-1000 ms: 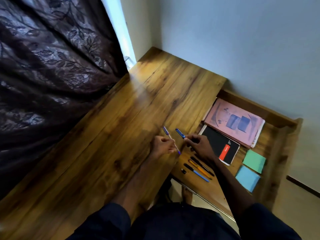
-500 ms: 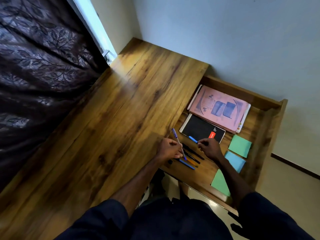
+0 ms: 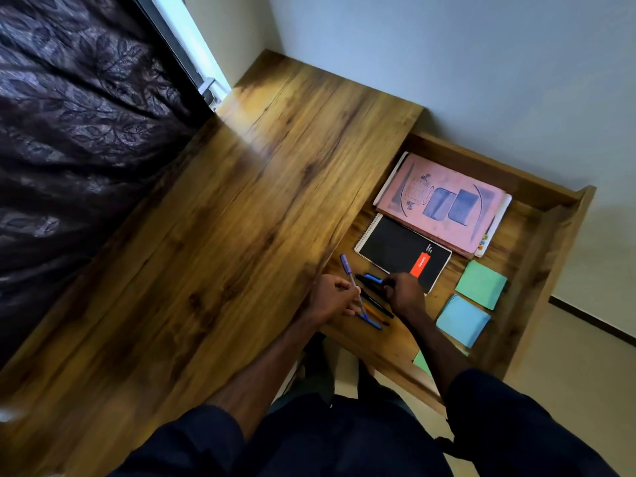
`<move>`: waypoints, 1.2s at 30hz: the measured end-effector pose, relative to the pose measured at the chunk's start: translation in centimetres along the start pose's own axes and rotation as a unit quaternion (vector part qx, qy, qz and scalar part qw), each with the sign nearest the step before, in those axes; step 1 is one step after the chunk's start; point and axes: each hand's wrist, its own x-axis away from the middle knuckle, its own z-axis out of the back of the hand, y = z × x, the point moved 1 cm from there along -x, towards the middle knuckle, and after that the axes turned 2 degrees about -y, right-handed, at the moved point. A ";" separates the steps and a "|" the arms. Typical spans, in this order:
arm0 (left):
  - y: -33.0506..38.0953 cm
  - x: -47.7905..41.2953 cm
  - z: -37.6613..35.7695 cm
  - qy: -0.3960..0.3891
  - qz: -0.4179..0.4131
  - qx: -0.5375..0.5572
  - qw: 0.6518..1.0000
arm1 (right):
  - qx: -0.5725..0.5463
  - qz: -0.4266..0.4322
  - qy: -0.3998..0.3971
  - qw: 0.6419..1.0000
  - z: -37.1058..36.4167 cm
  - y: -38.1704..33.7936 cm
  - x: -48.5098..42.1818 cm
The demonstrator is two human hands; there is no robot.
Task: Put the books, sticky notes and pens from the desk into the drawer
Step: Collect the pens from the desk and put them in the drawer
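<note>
The left hand point(image 3: 335, 297) pinches a purple pen point(image 3: 347, 270) at the edge of the bench point(image 3: 241, 235), its long axis pointing away from the person; the right hand point(image 3: 404, 292) grips a blue pen point(image 3: 373, 278) over the drawer point(image 3: 550, 215). The laid pens point(image 3: 378, 308) lie between both hands, nearer the right

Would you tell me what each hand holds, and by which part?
Left hand: purple pen, mid-barrel. Right hand: blue-capped pen, by its barrel.

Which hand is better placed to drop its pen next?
Right, likely: the right hand holds its blue pen over the pens in the drawer; the left hand grips its purple pen at the desk edge.
</note>
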 end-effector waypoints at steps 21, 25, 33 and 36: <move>0.0 -0.1 -1.0 0.012 0.013 -0.012 1.000 | 0.066 0.007 -0.018 0.998 -1.5 0.6 -1.1; -0.1 0.0 -0.9 0.010 0.010 -0.011 1.000 | 0.069 0.012 -0.019 0.997 -1.5 0.6 -1.3; -0.2 -0.1 -0.7 0.007 0.007 -0.017 1.000 | 0.045 0.016 0.000 0.999 -1.4 0.5 -1.2; -0.1 -0.2 -0.7 0.008 -0.004 -0.028 1.000 | -0.011 0.025 0.062 0.998 -0.6 -0.2 -1.0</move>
